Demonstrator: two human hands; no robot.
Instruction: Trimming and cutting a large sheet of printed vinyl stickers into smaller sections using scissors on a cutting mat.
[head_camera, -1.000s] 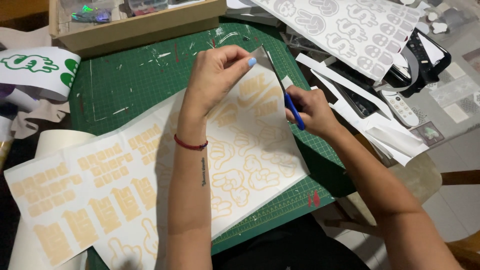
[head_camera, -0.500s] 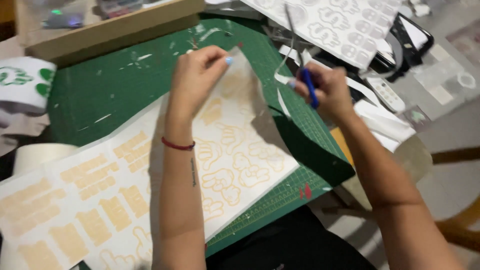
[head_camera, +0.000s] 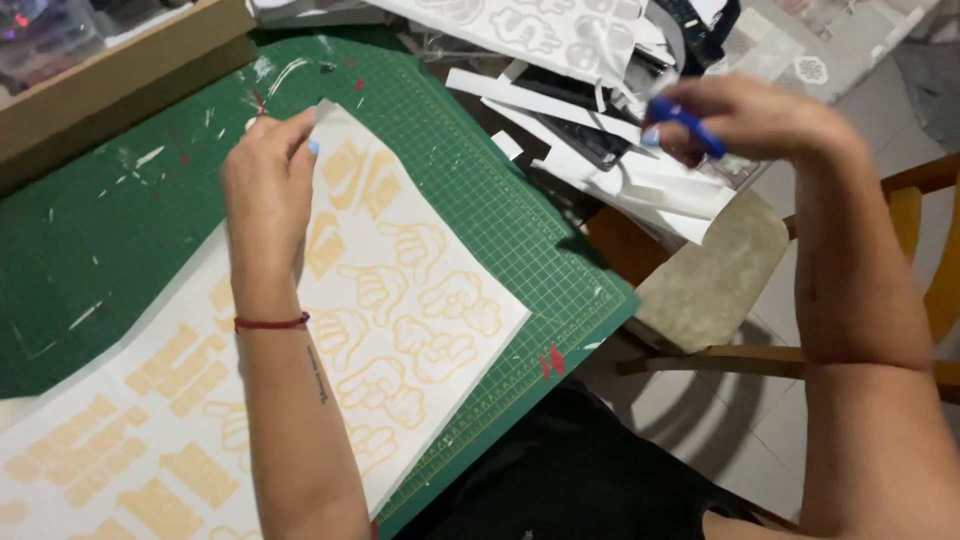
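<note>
A white sheet (head_camera: 420, 300) printed with pale orange hand shapes and letter blocks lies on a green cutting mat (head_camera: 480, 180). My left hand (head_camera: 268, 180) presses flat on the sheet's upper corner, fingers together; a red band circles that wrist. My right hand (head_camera: 745, 120) is raised off the mat to the right, above a pile of white paper strips (head_camera: 640, 175). It is closed around a blue-handled tool (head_camera: 685, 122), whose tip I cannot make out.
A cardboard box (head_camera: 110, 95) runs along the mat's far left edge. White sheets with outlined shapes (head_camera: 520, 30) lie at the top. A wooden stool with a grey seat (head_camera: 715, 270) stands beside the table on the right.
My right hand has lifted the blue tool away from the sheet's edge and swung it right, over the paper strips. The left hand stays on the sheet's corner. The camera moved closer.
</note>
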